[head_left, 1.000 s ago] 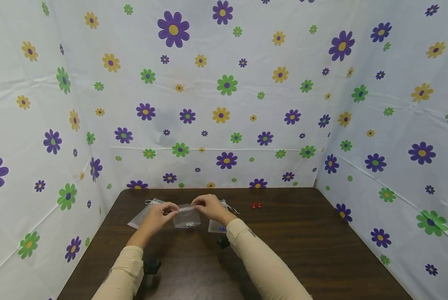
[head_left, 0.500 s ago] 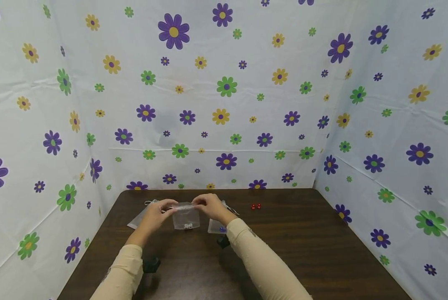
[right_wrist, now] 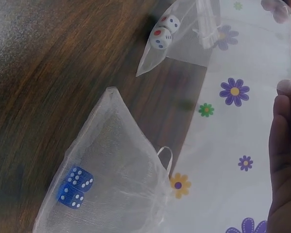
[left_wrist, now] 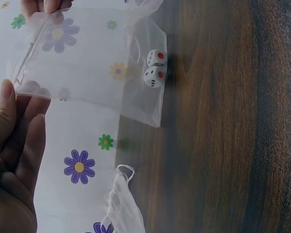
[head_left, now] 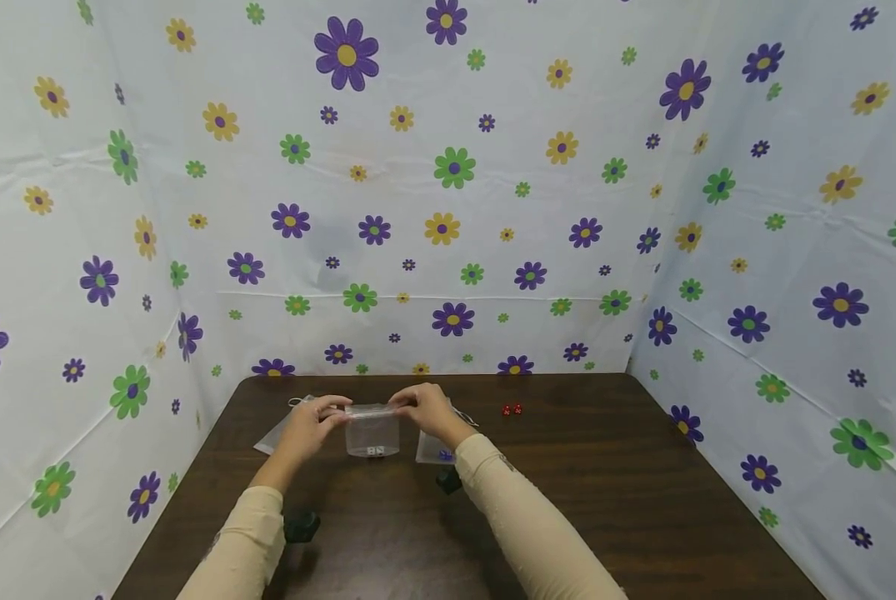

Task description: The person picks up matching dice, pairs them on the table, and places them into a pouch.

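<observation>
A sheer white drawstring bag [head_left: 372, 429] hangs upright between my hands. At one top corner my left hand [head_left: 307, 429] pinches it between thumb and fingers. My right hand [head_left: 428, 412] pinches the opposite top corner. Two white dice [left_wrist: 155, 68] with red and dark dots lie together at the bottom of this bag. Just right of it, partly behind my right forearm, a second sheer bag [right_wrist: 116, 145] lies on the table with two blue dice [right_wrist: 75, 187] inside. A third sheer bag [head_left: 273, 438] lies to the left, partly hidden by my left hand.
Two red dice [head_left: 512, 410] sit side by side toward the back of the dark wooden table [head_left: 583, 483]. Flower-printed cloth [head_left: 448, 200] rises behind the table and on both sides. A dark device [head_left: 301, 527] shows under my left wrist.
My hands have drawn slightly apart, stretching the bag's top edge wider and straighter. The white dice stay at its bottom. Other bags and the red dice keep their places.
</observation>
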Motion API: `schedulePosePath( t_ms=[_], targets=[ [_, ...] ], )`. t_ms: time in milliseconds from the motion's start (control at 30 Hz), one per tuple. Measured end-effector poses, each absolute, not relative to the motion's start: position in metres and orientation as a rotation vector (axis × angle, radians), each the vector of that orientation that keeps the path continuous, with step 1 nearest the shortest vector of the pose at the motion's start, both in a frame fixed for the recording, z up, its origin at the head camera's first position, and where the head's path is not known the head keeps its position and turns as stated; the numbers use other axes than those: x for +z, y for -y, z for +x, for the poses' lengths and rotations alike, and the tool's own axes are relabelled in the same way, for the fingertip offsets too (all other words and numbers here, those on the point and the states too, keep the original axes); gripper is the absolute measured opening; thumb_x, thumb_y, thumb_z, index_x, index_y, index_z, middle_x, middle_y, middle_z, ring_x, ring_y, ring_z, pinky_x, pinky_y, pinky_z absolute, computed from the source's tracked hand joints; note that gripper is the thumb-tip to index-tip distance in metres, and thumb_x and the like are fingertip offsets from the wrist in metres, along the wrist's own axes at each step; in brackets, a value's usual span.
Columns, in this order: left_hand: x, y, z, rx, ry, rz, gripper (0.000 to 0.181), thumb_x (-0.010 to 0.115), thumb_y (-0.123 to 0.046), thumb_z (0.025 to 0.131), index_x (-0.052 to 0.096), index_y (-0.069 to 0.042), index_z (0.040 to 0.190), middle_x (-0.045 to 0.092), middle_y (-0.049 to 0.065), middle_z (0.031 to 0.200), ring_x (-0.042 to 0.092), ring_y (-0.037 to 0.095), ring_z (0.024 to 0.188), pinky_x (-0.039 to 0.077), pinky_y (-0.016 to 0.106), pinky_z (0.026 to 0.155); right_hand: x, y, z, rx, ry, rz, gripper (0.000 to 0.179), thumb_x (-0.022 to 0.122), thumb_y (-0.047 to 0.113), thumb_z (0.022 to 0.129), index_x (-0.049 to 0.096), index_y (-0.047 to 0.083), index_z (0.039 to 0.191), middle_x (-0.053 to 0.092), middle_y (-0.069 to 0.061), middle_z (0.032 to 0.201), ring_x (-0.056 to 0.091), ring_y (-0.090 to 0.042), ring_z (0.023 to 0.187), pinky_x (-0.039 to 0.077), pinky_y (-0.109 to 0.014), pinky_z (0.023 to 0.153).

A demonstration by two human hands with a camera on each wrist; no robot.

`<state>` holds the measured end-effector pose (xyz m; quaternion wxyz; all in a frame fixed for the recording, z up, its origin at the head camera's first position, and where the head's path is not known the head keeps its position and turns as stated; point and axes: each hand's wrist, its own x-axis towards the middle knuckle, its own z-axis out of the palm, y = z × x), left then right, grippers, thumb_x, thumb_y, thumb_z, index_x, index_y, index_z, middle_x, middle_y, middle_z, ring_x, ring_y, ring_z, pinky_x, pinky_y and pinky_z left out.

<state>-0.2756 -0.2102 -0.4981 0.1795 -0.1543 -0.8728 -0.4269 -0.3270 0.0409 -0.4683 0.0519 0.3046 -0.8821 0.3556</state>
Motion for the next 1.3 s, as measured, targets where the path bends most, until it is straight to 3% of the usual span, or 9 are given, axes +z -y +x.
schedulePosePath(
  t_ms=[267,600,900,1100,1300],
  targets=[
    [-0.498,0.211,-0.278,-1.211,2.493,-0.414,0.018,0.07,-0.009,0.095,0.073,-0.007,0.113,0.078,0.008,0.092,0.074,0.023,0.085,0.055,0.034,0.072,-0.469,-0.045,-0.329,1.127,2.694,0.88,0.018,0.077,0.013,0.088,0.079,0.011,0.105,0.076,0.002,0.091,0.068,-0.006,0.083,0.054,-0.021,0.075],
    [-0.497,0.211,-0.28,-1.311,2.48,-0.409,0.01,0.069,-0.007,0.095,0.075,-0.003,0.103,0.077,0.01,0.091,0.075,0.022,0.082,0.055,0.024,0.069,-0.471,-0.051,-0.331,1.2,2.663,0.91,0.015,0.075,0.008,0.09,0.078,0.006,0.104,0.076,-0.003,0.091,0.073,-0.027,0.09,0.054,-0.022,0.074],
    [-0.501,0.213,-0.281,-1.355,2.46,-0.412,0.009,0.068,-0.004,0.096,0.074,-0.002,0.102,0.077,0.009,0.09,0.075,0.02,0.081,0.057,0.025,0.071,-0.475,-0.052,-0.336,1.166,2.673,0.868,0.015,0.076,0.009,0.089,0.079,0.006,0.103,0.076,-0.003,0.089,0.071,-0.015,0.083,0.054,-0.023,0.073],
    [-0.501,0.214,-0.278,-1.345,2.47,-0.407,0.01,0.067,-0.005,0.096,0.074,-0.001,0.102,0.077,0.01,0.09,0.075,0.025,0.083,0.055,0.024,0.07,-0.478,-0.056,-0.339,1.187,2.673,0.874,0.014,0.075,0.007,0.089,0.078,0.005,0.103,0.076,-0.004,0.091,0.072,-0.021,0.086,0.054,-0.024,0.072],
    [-0.501,0.216,-0.276,-1.356,2.461,-0.404,0.009,0.067,-0.004,0.096,0.075,-0.002,0.101,0.076,0.01,0.09,0.075,0.026,0.082,0.056,0.025,0.071,-0.478,-0.058,-0.339,1.185,2.665,0.872,0.015,0.077,0.008,0.089,0.078,0.004,0.102,0.076,-0.003,0.09,0.071,-0.017,0.084,0.053,-0.024,0.073]
  ],
)
